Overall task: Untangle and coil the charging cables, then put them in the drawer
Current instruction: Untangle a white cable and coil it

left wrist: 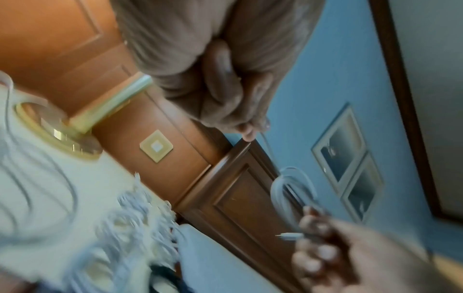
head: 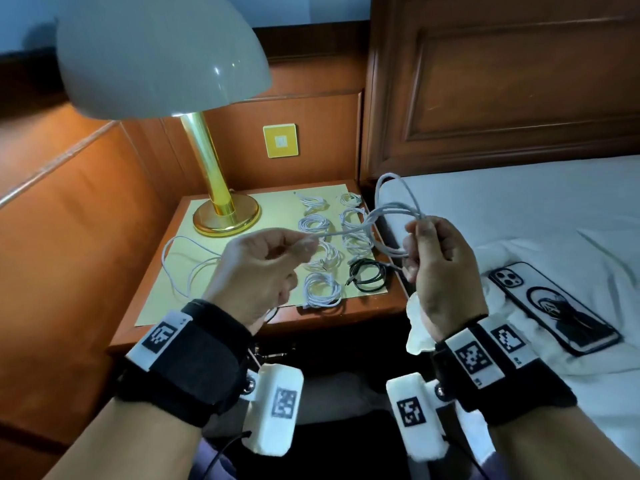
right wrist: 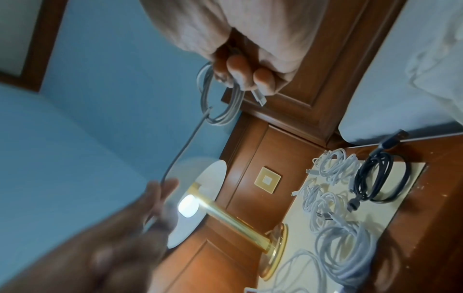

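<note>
The right hand [head: 440, 268] has its fingers [right wrist: 240, 69] curled round a half-wound white charging cable [head: 394, 216], its plug [right wrist: 259, 98] poking out just below them. The left hand [head: 259, 271] pinches the free run, the slack trailing to the table [head: 152, 306] beneath. The cable looks light, limp and springy, so it is best held where the loops cross. Finished coils [head: 320, 289] lie beyond both hands.
</note>
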Demonstrator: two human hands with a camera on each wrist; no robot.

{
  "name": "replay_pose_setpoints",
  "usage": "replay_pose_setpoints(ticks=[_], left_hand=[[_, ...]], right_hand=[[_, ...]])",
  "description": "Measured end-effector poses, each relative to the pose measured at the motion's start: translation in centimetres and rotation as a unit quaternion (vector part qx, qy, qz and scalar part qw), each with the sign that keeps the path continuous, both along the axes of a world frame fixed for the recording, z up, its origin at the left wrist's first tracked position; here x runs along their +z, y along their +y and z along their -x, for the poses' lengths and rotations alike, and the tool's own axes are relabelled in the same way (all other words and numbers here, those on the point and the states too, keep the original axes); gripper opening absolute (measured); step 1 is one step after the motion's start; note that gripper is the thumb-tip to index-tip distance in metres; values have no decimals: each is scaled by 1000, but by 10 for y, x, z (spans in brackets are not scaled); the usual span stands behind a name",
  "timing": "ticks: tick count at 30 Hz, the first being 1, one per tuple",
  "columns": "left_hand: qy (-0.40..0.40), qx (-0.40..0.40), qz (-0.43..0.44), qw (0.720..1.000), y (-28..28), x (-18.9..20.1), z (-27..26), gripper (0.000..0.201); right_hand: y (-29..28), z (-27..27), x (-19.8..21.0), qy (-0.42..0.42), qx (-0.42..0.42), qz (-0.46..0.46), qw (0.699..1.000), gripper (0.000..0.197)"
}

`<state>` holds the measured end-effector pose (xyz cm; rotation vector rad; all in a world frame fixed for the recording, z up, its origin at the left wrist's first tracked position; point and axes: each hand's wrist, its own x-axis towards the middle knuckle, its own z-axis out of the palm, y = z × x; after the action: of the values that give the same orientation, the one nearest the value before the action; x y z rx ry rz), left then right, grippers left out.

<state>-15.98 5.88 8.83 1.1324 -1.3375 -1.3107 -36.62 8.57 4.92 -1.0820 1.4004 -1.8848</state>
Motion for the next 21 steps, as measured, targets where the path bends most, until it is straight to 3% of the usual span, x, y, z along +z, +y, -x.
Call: replay_pose_setpoints(ticks=[2,4,7,9,12,15,18,21], left_hand=[[-71,14,56,996,0,1,-6,9],[-196,2,98,976,2,0,-10,11],[-352,-37,52,934,0,-3,-17,21],[-406,-48,4,912,-2,-6,-22,25],[-460,-75,20,884,-1,-12,-22,21],[-444,-90,121,883,7,-15,-14,12],[-343,-60,273,897,18,-9,-7,12],[-240,-132,291,917,31,2,-3,10]], right_hand=[[-1,7,5,-67,-7,-1,998,30],[-2,14,7,-99,-10,-9,995,30],[-2,20,5,-117,-35,-17,992,31],[-1,16,2,-119,-56,-29,991,32],[2,8,3,-113,-65,-23,991,31],[6,6,7,-32,-58,-15,998,27],[11,2,4,95,-41,-45,994,23],[14,-6,1,147,-6,-61,987,21]])
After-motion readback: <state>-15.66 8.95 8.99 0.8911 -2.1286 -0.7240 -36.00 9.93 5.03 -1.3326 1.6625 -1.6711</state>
